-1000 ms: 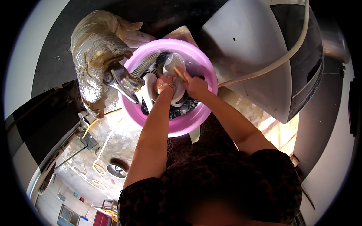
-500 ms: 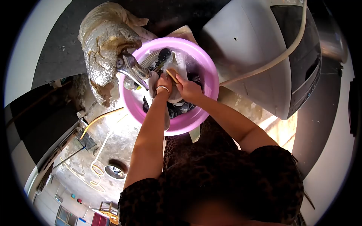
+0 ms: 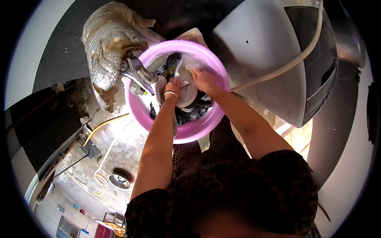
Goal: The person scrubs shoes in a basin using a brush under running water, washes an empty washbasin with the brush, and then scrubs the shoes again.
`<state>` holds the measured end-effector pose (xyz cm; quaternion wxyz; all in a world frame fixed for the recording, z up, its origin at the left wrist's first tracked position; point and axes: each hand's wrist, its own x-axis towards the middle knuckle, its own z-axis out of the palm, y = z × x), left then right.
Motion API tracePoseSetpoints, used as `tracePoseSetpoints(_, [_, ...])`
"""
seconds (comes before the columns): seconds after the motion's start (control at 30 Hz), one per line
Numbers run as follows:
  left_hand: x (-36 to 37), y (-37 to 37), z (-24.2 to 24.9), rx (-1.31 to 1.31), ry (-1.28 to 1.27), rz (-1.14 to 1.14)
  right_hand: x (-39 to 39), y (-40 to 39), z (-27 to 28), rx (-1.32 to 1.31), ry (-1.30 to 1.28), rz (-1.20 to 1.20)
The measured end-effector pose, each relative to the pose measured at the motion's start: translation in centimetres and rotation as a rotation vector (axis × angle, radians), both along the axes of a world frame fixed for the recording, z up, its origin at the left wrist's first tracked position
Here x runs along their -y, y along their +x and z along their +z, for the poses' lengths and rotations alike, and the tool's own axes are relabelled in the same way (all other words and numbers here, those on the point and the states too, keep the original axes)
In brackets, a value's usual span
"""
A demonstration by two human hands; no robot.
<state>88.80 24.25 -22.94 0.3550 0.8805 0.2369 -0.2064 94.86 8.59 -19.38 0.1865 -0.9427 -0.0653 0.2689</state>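
White item [image 3: 183, 77], in the head view, sits inside the pink basin [image 3: 219, 65] at the upper middle of the frame, over wet dark cloth [image 3: 194, 114]. The left hand [image 3: 172, 86] has its fingers bunched and seemingly clamped on the item's left edge. To its right, the right hand [image 3: 204, 80] is blurred; its fingers are curled together, apparently around a tan brush [image 3: 193, 74], though the grip is hard to make out.

Slipping looks the likeliest trouble: the item appears wet, and the loose cloth beneath gives it no firm base, so a hard push could twist it out of the left fingers. Since the two hands are so near each other, a skidding brush could scrape the left knuckles. Farther left, the metal tap [image 3: 139, 73] leans over the basin's rim, close to the left wrist and its bracelet [image 3: 170, 93]; a sideways jerk might knock one against the other. Heavy pressure on one side could also rock the basin and spill water toward the patterned trousers [image 3: 184, 152] below.
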Motion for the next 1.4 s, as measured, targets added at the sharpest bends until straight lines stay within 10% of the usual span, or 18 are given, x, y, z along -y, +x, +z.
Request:
tracePoseSetpoints(0.8, [-1.2,0.4,1.7,-0.010,-0.142,-0.066,-0.3,0.6,-1.0,0.027,0.026,0.006])
tracePoseSetpoints(1.0, [-1.3,-0.7,4.0,-0.136,-0.195,-0.116,0.8,-3.3,8.3,-0.091,0.438,-0.045])
tracePoseSetpoints(1.4, [0.7,-5.9,6.6,-0.138,-0.097,0.007,-0.8,-6.7,9.1,0.021,0.116,0.309])
